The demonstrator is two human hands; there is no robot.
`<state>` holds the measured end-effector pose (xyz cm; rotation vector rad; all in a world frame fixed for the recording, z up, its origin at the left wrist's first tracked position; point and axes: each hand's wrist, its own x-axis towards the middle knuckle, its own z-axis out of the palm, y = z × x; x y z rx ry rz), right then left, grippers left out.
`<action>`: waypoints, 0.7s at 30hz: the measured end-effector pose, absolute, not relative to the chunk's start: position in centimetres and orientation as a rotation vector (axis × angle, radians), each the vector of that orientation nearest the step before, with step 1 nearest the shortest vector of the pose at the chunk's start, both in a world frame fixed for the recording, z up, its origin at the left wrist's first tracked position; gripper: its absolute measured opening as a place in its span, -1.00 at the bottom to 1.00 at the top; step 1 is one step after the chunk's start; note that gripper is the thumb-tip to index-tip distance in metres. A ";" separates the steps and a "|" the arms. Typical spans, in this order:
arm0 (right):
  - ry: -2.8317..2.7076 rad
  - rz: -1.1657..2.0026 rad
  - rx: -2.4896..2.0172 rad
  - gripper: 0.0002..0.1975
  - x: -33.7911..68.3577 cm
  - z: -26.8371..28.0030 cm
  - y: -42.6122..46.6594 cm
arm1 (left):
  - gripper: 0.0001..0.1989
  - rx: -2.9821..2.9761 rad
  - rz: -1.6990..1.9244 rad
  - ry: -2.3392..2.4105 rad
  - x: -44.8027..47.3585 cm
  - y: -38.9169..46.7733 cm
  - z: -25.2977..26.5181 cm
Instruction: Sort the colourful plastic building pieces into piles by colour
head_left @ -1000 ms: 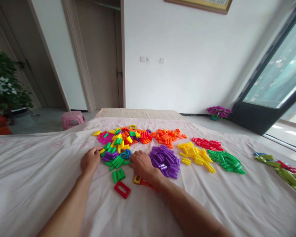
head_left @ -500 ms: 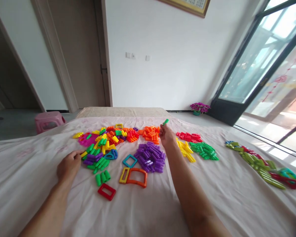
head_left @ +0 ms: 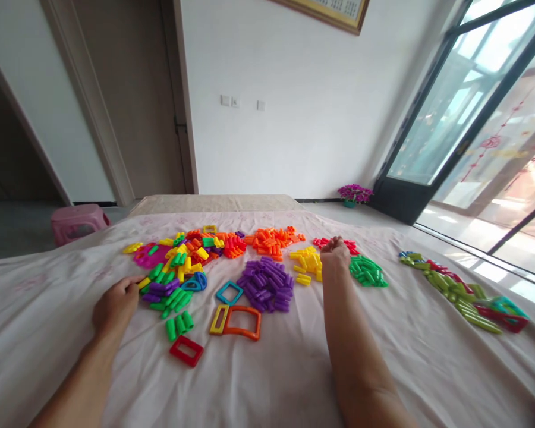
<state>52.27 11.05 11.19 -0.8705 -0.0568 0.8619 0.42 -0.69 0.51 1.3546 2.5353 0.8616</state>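
Note:
My left hand (head_left: 115, 302) is at the left edge of a mixed pile of plastic tube pieces, its fingertips pinched on the end of a yellow tube (head_left: 143, 283). Green tubes (head_left: 173, 302) and purple tubes (head_left: 157, 288) lie beside it. My right hand (head_left: 336, 254) is over the right side, fingers curled, between the yellow pile (head_left: 307, 260) and the green pile (head_left: 367, 271), and partly covers the red pile (head_left: 351, 245). What its fingers hold, if anything, is hidden.
A purple pile (head_left: 267, 285) and an orange pile (head_left: 274, 241) lie mid-table. Closer are a blue square frame (head_left: 222, 298), an orange frame (head_left: 256, 334) and a red frame (head_left: 196, 359). More pieces (head_left: 455, 288) lie far right. A pink stool (head_left: 78, 215) stands beyond the table.
My right hand has moved right, from beside the orange pile to the red and green piles. The green tube in its fingers is out of sight. My left hand stays at the mixed pile.

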 end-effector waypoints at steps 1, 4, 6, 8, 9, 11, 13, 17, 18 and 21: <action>-0.113 0.912 -0.862 -0.95 50.8 11.2 11.3 | -0.58 1.316 0.865 2.545 0.6 -0.7 0.6; -0.460 1.148 -0.845 -0.78 44.8 10.7 11.1 | -0.59 1.269 0.881 2.539 0.9 -0.8 0.8; -0.823 1.279 -0.859 -0.73 40.3 9.7 9.9 | -0.60 1.266 0.887 2.532 1.1 -0.9 1.0; -1.252 1.291 -0.893 -0.75 36.3 8.2 8.3 | -0.60 1.270 0.892 2.528 1.2 -0.9 1.1; -1.478 1.253 -0.901 -0.78 34.5 7.4 7.4 | -0.60 1.272 0.889 2.531 1.2 -1.0 1.1; -1.883 1.081 -0.880 -0.73 31.7 5.8 5.8 | -0.60 1.284 0.890 2.537 1.3 -1.0 1.2; -2.179 0.815 -0.854 -0.60 29.8 4.8 4.5 | -0.60 1.289 0.893 2.541 1.4 -1.1 1.3; -2.532 0.471 -0.805 -0.48 28.4 4.7 2.8 | -0.60 1.284 0.894 2.539 1.5 -1.1 1.4; -2.574 0.454 -0.828 -0.50 28.3 4.8 2.6 | -0.60 1.285 0.890 2.541 1.6 -1.1 1.5; -2.590 0.439 -0.982 -0.52 28.4 5.3 2.1 | -0.60 1.291 0.875 2.550 1.6 -1.1 1.6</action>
